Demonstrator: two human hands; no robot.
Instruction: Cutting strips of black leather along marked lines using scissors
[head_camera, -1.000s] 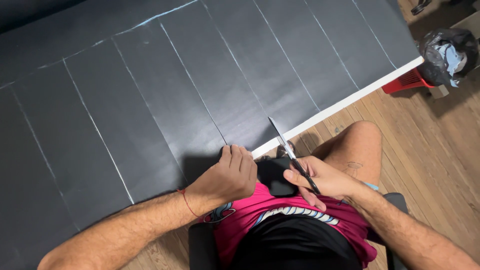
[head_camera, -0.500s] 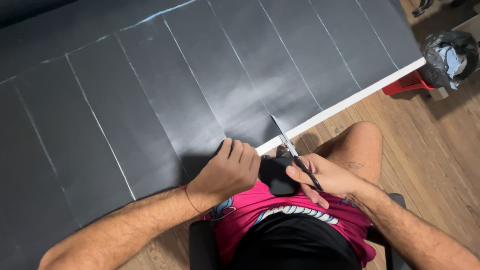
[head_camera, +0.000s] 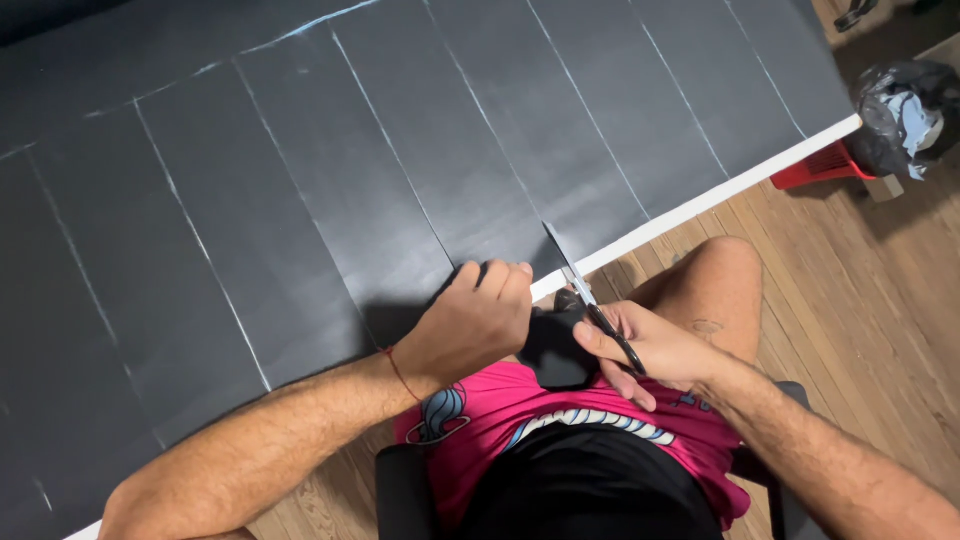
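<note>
A large black sheet (head_camera: 400, 150) marked with thin chalk lines covers a white-edged table (head_camera: 700, 205). My left hand (head_camera: 470, 325) pinches the sheet's near edge, next to the cut. My right hand (head_camera: 640, 350) grips black-handled scissors (head_camera: 585, 300), whose blades point up into the sheet edge along one chalk line. A cut flap of the black sheet (head_camera: 550, 350) hangs down between my hands over my lap.
I am seated on a dark chair (head_camera: 400, 490) over a wooden floor (head_camera: 880, 300). A red bin lined with a black bag (head_camera: 900, 115) stands at the right, beside the table corner. My bare knee (head_camera: 720, 280) is under the table edge.
My left hand has slid slightly right along the sheet edge, toward the scissors. The scissors stay at about the same spot on the line.
</note>
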